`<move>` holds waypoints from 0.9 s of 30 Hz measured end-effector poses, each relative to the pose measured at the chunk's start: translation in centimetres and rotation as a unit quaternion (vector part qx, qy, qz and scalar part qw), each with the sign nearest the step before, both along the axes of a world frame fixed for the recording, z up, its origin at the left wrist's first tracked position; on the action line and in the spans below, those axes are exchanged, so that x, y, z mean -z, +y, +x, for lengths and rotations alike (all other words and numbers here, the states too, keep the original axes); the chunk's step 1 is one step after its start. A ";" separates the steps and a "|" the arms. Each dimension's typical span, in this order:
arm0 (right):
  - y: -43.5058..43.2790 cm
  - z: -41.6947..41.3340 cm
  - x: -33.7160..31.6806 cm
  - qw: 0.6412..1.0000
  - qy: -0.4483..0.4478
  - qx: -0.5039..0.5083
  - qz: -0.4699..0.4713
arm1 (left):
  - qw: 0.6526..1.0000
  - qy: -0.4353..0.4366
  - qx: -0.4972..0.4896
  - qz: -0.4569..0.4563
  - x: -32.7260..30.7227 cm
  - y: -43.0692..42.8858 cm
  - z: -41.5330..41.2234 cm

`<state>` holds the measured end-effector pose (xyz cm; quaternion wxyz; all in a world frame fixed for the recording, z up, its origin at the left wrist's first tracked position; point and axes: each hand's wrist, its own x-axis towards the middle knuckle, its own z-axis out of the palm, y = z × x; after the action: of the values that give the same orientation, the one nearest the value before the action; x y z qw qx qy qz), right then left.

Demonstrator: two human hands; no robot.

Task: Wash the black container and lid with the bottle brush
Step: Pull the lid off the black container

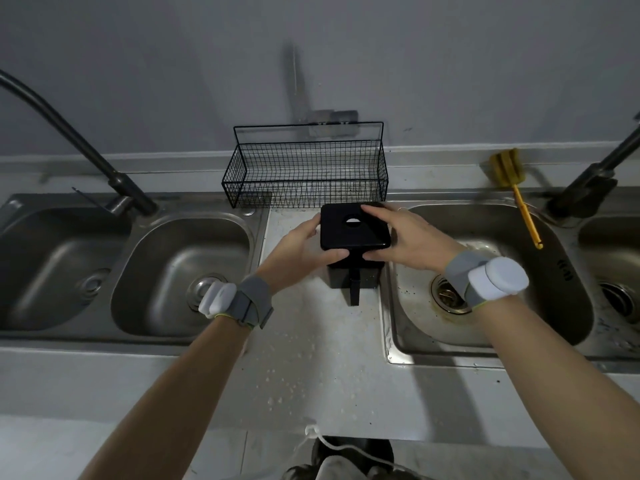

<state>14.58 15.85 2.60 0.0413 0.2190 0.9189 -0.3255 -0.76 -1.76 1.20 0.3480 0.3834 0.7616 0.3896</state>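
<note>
Grip is two-handed on the black lid [353, 233]. The left hand [298, 247] curls round the lid's left edge, thumb on the near-left corner and fingers wrapped along the far-left side. The right hand [408, 237] covers the right edge, fingers laid over the far-right corner and thumb under the near edge. Each wrist carries a grey band with a white unit.

The lid is square with rounded corners and a round hole in its centre. It sits over the black container [370, 275]; whether it is fully seated cannot be told. A black strip hangs down the container's near face. The container stands upright on the wet counter [311, 358], between the left sink [156, 271] and the right sink [519, 296].

A black wire basket [304, 174] stands just behind the container, against the wall. The yellow brush [519, 199] lies at the far rim of the right sink, head toward the wall and handle pointing into the basin, well apart from both hands. A dark faucet [69, 133] arches over the left sink; a second faucet [588, 181] stands beside the brush.
</note>
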 end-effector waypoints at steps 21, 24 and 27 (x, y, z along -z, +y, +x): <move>-4.9 2.6 -2.7 0.998 0.031 0.018 -0.057 | 0.971 0.042 -0.168 0.163 -3.1 -4.2 2.5; -5.6 2.8 -2.1 0.999 0.028 0.021 -0.029 | 0.976 0.030 -0.166 0.141 -2.6 -5.0 2.7; -6.0 2.9 -1.3 0.998 0.026 0.040 -0.041 | 0.978 0.002 -0.170 0.116 -1.8 -5.7 3.0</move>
<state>17.50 9.82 3.91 0.0137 0.2450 0.8961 -0.3700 2.22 -7.44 3.04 0.2279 0.2867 0.7659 0.5284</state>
